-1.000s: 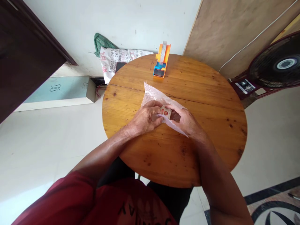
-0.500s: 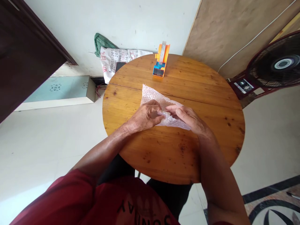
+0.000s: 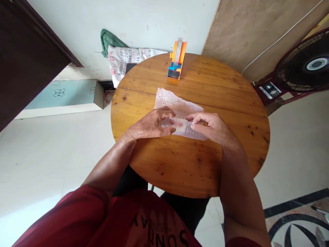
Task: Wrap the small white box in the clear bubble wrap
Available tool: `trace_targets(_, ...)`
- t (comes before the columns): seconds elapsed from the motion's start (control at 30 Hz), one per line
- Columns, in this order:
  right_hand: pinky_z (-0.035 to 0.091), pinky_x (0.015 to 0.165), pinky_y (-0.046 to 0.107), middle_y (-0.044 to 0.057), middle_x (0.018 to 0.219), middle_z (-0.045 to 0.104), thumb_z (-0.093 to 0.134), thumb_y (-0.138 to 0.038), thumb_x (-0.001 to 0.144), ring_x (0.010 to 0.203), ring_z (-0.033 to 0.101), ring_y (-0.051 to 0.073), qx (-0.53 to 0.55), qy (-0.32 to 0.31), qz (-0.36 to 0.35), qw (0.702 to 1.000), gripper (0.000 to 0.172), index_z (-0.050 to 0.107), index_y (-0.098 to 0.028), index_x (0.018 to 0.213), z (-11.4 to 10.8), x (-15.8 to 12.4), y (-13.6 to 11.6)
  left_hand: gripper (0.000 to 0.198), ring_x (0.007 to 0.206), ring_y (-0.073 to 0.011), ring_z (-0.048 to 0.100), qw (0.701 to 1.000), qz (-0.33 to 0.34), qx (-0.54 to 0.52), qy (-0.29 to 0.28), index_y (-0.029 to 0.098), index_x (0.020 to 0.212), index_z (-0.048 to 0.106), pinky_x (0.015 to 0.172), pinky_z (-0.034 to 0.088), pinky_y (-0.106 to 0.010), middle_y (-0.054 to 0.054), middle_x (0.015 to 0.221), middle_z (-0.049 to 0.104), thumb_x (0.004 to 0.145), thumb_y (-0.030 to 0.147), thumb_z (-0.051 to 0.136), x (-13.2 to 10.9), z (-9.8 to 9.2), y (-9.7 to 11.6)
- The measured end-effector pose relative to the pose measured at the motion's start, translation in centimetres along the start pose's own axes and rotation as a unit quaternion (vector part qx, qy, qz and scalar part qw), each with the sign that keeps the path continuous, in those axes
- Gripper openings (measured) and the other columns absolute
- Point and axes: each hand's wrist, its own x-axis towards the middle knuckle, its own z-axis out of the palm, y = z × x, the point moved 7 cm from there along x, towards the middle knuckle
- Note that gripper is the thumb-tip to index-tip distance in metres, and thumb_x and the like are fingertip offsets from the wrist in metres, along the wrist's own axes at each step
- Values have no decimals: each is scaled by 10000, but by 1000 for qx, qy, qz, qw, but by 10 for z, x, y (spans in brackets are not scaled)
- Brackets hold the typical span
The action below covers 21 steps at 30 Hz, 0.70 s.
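A sheet of pinkish bubble wrap (image 3: 174,100) lies on the round wooden table (image 3: 180,164), part of it folded over towards me. Under the fold sits a clear, rounded, glassy-looking thing (image 3: 177,122); the wrap and my fingers hide its full shape. My left hand (image 3: 155,122) curves its thumb and fingers around the left end of that thing. At its right end, my right hand (image 3: 209,126) pinches the folded layer of wrap between thumb and fingers.
An orange and blue tape dispenser (image 3: 177,61) stands near the table's far edge. Behind the table, a printed white sack (image 3: 118,63) and a green bag (image 3: 110,43) lean by the wall. A black fan (image 3: 305,63) is at the right, a pale green box (image 3: 66,94) at the left.
My left hand has opened wider around the clear thing, which now shows more. The fingers of my right hand have drawn together into a pinch on the wrap. The view has shifted slightly.
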Motion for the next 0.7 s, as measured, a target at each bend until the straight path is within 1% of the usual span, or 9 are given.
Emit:
trace_targets(0.07, 501, 804, 373, 57, 1135, 741, 654, -252, 775, 966, 677, 250, 3, -1, 13, 1000, 97, 648, -201, 693, 0, 0, 2, 242, 1039, -195, 648, 1000, -17, 10, -6, 187, 1006, 723, 851, 530, -289, -79, 1170, 654, 783, 276, 696, -1, -4, -2)
trace_targets(0.2, 497, 771, 357, 59, 1103, 741, 653, -280, 782, 921, 676, 237, 20, 10, 26, 999, 113, 638, -200, 702, 3, 3, 7, 223, 975, -184, 655, 998, -48, -11, 39, 155, 982, 710, 797, 513, -267, -77, 1118, 694, 808, 282, 656, -2, -9, -7)
trace_targets(0.37, 487, 730, 339, 64, 1038, 739, 643, -292, 786, 875, 660, 220, 29, 24, 12, 999, 99, 635, -202, 745, 5, 7, 9, 219, 815, -133, 633, 990, -98, -84, 49, 129, 921, 697, 718, 478, -239, -65, 1004, 716, 824, 320, 648, 0, -2, -14)
trace_targets(0.43, 474, 696, 325, 51, 967, 730, 646, -316, 804, 808, 636, 198, 9, 27, 3, 1000, 114, 662, -206, 829, 5, 7, 7, 216, 751, -116, 603, 988, -102, -98, 55, 128, 888, 689, 677, 458, -227, -47, 907, 705, 817, 330, 658, 1, 0, -16)
trace_targets(0.53, 464, 698, 318, 31, 909, 707, 667, -368, 830, 772, 605, 180, -20, 22, -19, 999, 203, 690, -216, 962, 6, 7, 3, 205, 695, -102, 559, 988, -99, -93, 67, 133, 834, 675, 629, 424, -215, -19, 796, 663, 799, 335, 678, 2, 0, -18)
trace_targets(0.63, 469, 724, 323, 36, 933, 706, 705, -370, 812, 805, 614, 186, -18, 23, -35, 999, 214, 700, -216, 961, 10, 8, 1, 190, 642, -89, 512, 987, -111, -87, 73, 136, 802, 657, 587, 393, -207, 2, 728, 619, 782, 322, 682, 3, -1, -20)
trace_targets(0.7, 461, 683, 315, 34, 884, 703, 700, -364, 815, 757, 611, 177, -8, 19, -30, 999, 187, 706, -211, 922, 13, 10, 3, 173, 614, -81, 481, 987, -119, -78, 74, 134, 791, 652, 563, 373, -201, 15, 692, 591, 766, 302, 683, 3, -1, -19)
